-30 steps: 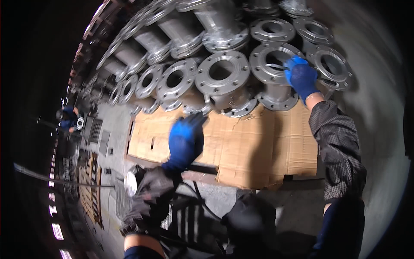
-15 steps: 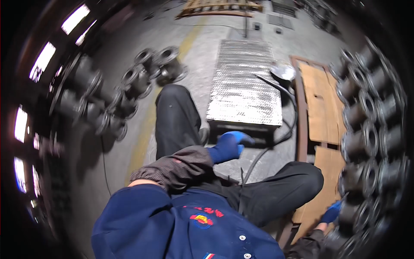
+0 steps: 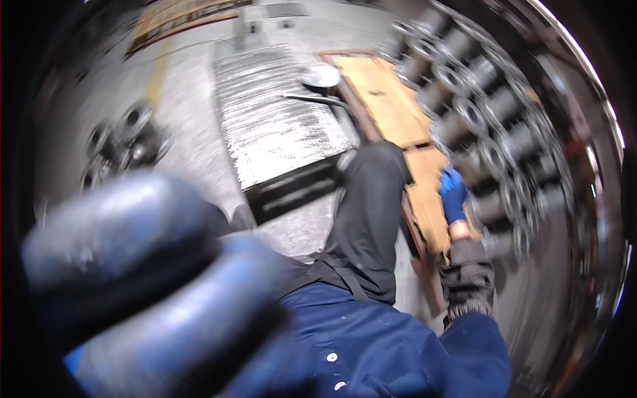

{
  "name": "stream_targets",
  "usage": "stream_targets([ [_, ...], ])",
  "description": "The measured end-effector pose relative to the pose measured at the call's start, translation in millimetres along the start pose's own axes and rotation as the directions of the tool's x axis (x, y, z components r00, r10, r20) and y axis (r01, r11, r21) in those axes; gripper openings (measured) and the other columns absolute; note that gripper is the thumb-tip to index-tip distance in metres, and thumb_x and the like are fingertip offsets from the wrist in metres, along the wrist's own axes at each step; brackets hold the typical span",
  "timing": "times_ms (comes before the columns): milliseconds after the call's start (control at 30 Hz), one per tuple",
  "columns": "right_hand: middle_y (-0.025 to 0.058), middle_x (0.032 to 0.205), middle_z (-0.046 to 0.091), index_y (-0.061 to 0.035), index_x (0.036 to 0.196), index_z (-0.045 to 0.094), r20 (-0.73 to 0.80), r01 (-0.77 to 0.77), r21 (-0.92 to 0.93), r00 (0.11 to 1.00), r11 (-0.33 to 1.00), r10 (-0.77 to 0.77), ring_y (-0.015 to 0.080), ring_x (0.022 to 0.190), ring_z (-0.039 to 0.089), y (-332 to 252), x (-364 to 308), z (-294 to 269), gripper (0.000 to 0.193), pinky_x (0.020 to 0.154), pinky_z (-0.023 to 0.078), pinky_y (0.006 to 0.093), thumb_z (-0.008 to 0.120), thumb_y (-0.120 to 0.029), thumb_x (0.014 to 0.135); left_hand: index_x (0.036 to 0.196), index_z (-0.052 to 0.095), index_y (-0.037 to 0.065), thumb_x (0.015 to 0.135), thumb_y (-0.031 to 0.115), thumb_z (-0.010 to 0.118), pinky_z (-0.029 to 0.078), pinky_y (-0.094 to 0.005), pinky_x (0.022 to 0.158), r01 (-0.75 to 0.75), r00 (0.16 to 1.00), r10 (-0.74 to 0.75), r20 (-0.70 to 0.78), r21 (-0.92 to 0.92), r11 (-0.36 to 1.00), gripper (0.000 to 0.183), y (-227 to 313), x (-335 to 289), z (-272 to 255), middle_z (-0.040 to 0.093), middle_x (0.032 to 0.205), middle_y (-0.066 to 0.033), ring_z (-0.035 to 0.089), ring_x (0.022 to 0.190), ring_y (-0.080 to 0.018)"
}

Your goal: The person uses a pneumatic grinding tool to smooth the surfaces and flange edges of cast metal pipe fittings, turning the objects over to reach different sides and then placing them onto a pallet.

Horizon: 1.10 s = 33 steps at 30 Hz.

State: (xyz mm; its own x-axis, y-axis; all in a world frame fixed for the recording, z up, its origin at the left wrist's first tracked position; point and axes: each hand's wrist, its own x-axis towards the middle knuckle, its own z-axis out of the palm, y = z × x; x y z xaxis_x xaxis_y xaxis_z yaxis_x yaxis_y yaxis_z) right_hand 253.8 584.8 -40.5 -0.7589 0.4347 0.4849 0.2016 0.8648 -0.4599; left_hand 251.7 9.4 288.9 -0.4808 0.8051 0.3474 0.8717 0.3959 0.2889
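Observation:
My left hand (image 3: 192, 312), in a blue glove, is raised very close to the view at the lower left. Its fingers are large and smeared, so their grip cannot be made out. On the right, my right hand (image 3: 454, 196), also gloved in blue, is over the cardboard sheet (image 3: 424, 192), beside the flanged metal pipe pieces (image 3: 488, 205). Its fingers look gathered together; whatever may be between them is too small to make out. A ribbed metal-topped bench (image 3: 285, 126) stands in front of me, beyond my knees.
A round pale dish (image 3: 321, 75) and a dark cable or hose (image 3: 315, 99) are at the bench's right edge. More flanged pipe pieces (image 3: 138, 136) stand on the floor at left. A wooden pallet (image 3: 179, 23) lies at the far left.
The view has swung to the right. My left hand has risen from between my knees to close before the view. My right hand now shows further forward beside the pipe pieces.

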Motion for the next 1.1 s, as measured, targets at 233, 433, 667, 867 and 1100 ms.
stream_targets([
  [233, 0.0171, 0.088, 0.063, -0.0057, 0.095, 0.063, -0.049, -0.167, 0.027, 0.985, 0.986, 0.168, 0.0332, 0.083, 0.061, -129.9, -35.2, -82.0, 0.019, 0.068, 0.049, 0.0403, 0.057, -0.021, 0.084, 0.110, 0.058, -0.004, 0.082, 0.010, 0.050, 0.040, -0.0405, 0.096, 0.028, 0.929, -0.018, -0.369, 0.020, 0.999, 0.033, -115.5, 3.7, 72.8, 0.060, 0.109, -0.0192, 0.058, 0.101, -0.0289],
  [433, 0.0097, 0.100, 0.065, 0.0008, 0.117, 0.052, 0.351, -0.331, 0.727, 0.932, 0.602, 0.089, 0.0066, 0.069, 0.059, -284.3, 13.9, -121.9, 0.042, 0.053, 0.036, 0.0148, 0.028, -0.028, 0.099, 0.119, 0.054, -0.004, 0.092, 0.009, 0.043, 0.046, -0.0280, 0.083, 0.479, 0.771, -0.564, -0.294, -0.315, 0.819, 0.032, -329.9, -78.5, 134.6, 0.061, 0.112, -0.0124, 0.059, 0.095, -0.0180],
  [667, 0.0220, 0.093, 0.064, 0.0080, 0.112, 0.051, 0.895, -0.911, 0.365, 0.400, -0.191, -0.199, 0.0094, 0.047, 0.049, -340.3, -48.0, -20.2, 0.051, 0.042, 0.036, 0.0160, 0.029, -0.036, 0.098, 0.097, 0.067, 0.003, 0.081, 0.016, 0.058, 0.048, -0.0330, 0.075, 0.708, 0.595, -0.788, -0.158, -0.360, 0.607, 0.022, -408.3, -151.7, 259.8, 0.067, 0.090, -0.0153, 0.062, 0.082, -0.0212],
  [867, 0.0216, 0.085, 0.065, 0.0069, 0.111, 0.054, 0.867, -0.880, 0.473, 0.454, 0.053, -0.203, 0.0077, 0.036, 0.034, -357.4, -27.9, 49.3, 0.046, 0.034, 0.025, 0.0160, 0.032, -0.031, 0.098, 0.093, 0.064, 0.005, 0.082, 0.030, 0.047, 0.045, -0.0431, 0.078, 0.979, 0.104, -0.991, 0.085, -0.184, 0.087, 0.032, -401.6, -203.3, 248.9, 0.062, 0.098, -0.0203, 0.059, 0.090, -0.0377],
  [1100, 0.0207, 0.087, 0.065, 0.0058, 0.111, 0.052, 0.898, -0.859, 0.422, 0.439, 0.291, -0.006, 0.0085, 0.042, 0.047, -374.0, 54.4, 141.5, 0.050, 0.035, 0.029, 0.0151, 0.031, -0.037, 0.098, 0.100, 0.064, 0.006, 0.072, 0.034, 0.057, 0.048, -0.0409, 0.080, 0.989, 0.044, -0.953, -0.301, -0.121, 0.084, 0.040, -503.2, -155.4, 209.2, 0.064, 0.097, -0.0197, 0.061, 0.092, -0.0347],
])
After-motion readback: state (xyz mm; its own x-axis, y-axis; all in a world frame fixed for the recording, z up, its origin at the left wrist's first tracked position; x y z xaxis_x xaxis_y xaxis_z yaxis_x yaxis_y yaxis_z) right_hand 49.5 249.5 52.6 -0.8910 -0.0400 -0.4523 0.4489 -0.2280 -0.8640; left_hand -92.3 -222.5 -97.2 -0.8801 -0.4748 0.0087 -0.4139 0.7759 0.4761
